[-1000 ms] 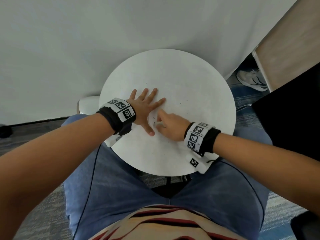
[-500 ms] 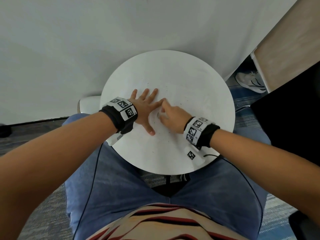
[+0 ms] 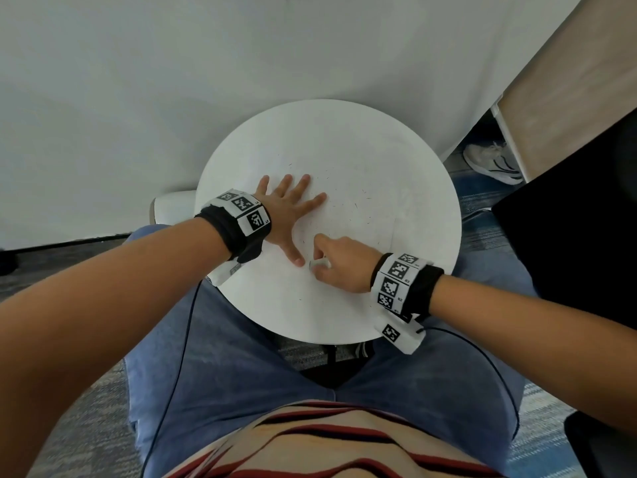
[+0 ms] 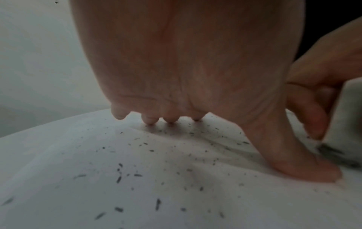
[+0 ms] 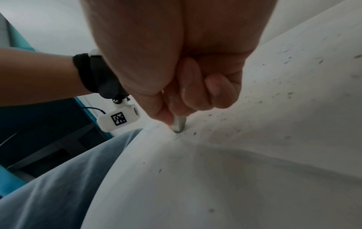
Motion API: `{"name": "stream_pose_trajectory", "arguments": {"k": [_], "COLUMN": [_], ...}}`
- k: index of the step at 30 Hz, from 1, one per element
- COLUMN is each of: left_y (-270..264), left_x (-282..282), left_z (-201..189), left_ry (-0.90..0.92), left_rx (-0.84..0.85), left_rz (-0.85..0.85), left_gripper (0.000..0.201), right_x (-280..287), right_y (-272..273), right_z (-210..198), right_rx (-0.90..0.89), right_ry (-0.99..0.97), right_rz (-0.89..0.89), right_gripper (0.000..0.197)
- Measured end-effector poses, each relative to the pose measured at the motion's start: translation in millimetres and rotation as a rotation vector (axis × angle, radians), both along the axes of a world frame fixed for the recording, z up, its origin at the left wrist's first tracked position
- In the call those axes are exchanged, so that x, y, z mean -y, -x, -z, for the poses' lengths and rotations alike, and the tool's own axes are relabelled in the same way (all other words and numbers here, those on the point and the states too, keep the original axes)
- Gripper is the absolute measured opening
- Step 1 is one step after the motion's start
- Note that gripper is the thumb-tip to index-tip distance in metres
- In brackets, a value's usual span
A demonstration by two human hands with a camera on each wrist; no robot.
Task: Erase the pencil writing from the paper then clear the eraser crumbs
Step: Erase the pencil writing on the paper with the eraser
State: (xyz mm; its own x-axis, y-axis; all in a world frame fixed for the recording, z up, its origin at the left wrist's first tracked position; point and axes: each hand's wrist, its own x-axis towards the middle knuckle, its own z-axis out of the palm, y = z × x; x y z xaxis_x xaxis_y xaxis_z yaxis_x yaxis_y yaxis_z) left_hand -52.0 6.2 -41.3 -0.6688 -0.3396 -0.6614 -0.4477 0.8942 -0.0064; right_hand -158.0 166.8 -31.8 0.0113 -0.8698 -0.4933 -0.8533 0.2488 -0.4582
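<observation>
A white sheet of paper (image 3: 358, 215) lies on a round white table (image 3: 344, 132), hard to tell apart from it. My left hand (image 3: 289, 208) lies flat with spread fingers, pressing the paper down. My right hand (image 3: 339, 263) pinches a small white eraser (image 3: 319, 264) with a grey, smudged tip (image 5: 178, 125) that touches the paper just right of my left thumb (image 4: 305, 167). Dark eraser crumbs (image 4: 137, 175) are scattered over the paper around both hands. No clear pencil writing shows.
The table stands against a white wall (image 3: 172, 81), above my lap in blue jeans (image 3: 241, 374). A wooden panel (image 3: 568, 81), a white shoe (image 3: 493, 163) and a black object (image 3: 579, 219) are at the right. Cables hang from both wrist bands.
My right hand with the eraser went forward to my left index finger, then came back toward me beside the left thumb. The left hand has stayed flat in place.
</observation>
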Motion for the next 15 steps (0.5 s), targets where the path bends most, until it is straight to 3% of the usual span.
{"name": "stream_pose_trajectory", "arguments": {"k": [5, 11, 15], "left_y": [0, -1, -1], "left_x": [0, 0, -2], "left_z": [-2, -2, -1], "left_ry": [-0.002, 0.001, -0.014], "left_rx": [0.003, 0.012, -0.003], "left_rz": [0.004, 0.003, -0.021], "left_gripper": [0.145, 0.146, 0.145], "right_x": [-10, 0, -7], "right_y": [15, -15, 9], "right_z": [-11, -5, -18], "right_rx": [-0.139, -0.018, -0.252], "right_ry": [-0.094, -0.017, -0.097], "right_rz": [-0.115, -0.032, -0.164], "right_gripper": [0.026, 0.02, 0.025]}}
